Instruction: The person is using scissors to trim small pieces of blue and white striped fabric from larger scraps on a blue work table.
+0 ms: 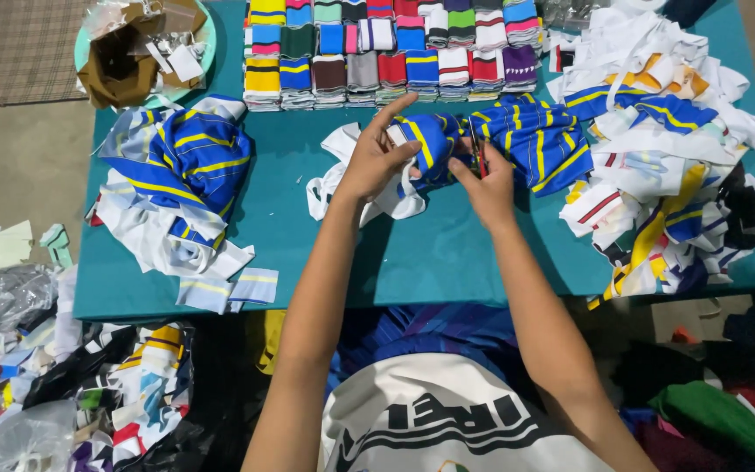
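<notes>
My left hand (376, 159) pinches a blue knit strip with yellow and white stripes (430, 144) over the middle of the teal table (430, 253). My right hand (485, 179) grips small red-handled scissors (477, 156), blades up against the same strip. The strip runs right into a bunch of blue striped fabric (539, 140). A white fabric scrap (334, 179) lies under my left hand.
Neat rows of folded striped collars (391, 52) line the table's far side. A blue and white fabric heap (176, 188) lies at the left, a bigger mixed heap (666, 149) at the right. A bowl with brown scraps (137, 48) stands far left. Scraps cover the floor (54, 385).
</notes>
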